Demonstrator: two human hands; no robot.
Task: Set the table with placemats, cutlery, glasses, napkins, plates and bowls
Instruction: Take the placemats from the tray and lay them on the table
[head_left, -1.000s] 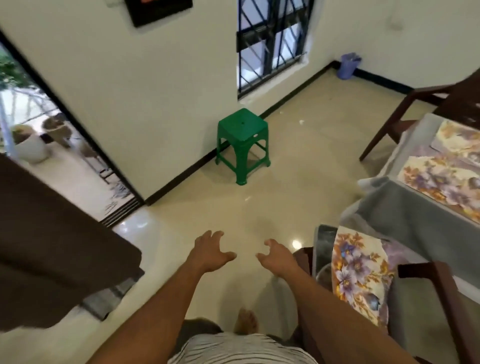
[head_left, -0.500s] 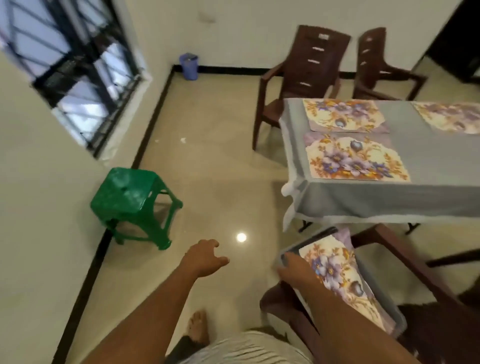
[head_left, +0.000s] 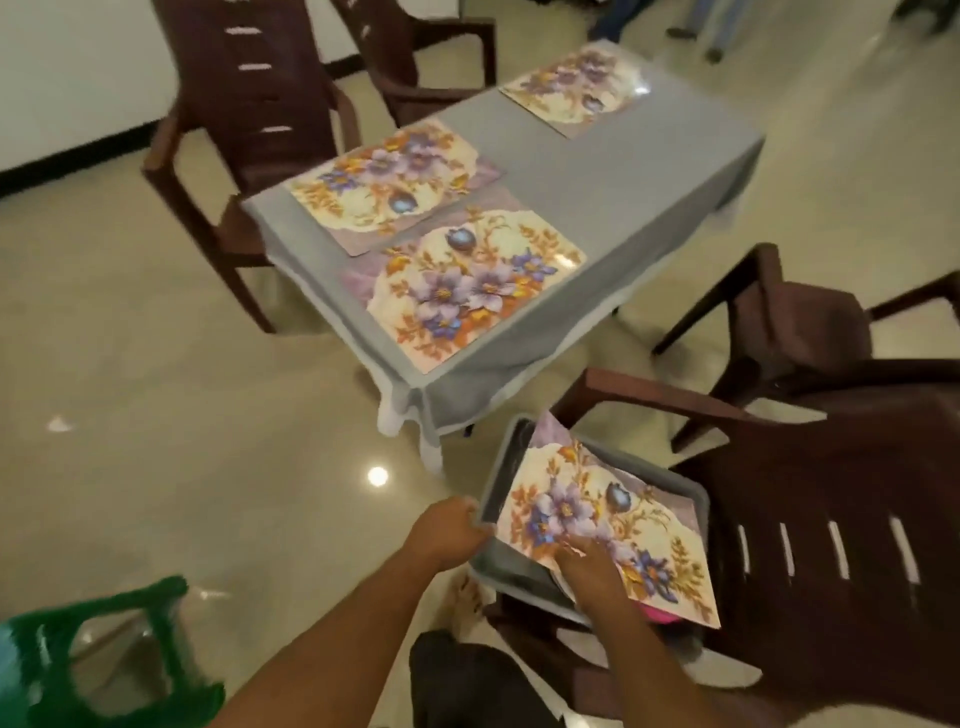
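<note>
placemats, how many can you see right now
4. Three lie on the grey-clothed table: near placemat, one beside it, far one. The fourth is in the grey bin on a chair. More may be hidden beneath it.

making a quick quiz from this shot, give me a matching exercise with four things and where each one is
Things:
1. loose placemat
2. grey tub
3. green stool
4. left hand

Places:
A. on the floor, lower left of the view
B. at the tub's near-left rim
C. on a brown chair's seat
D. lying across the top of the tub

Pairs: 1-D, 2-C, 3-A, 4-B
</note>
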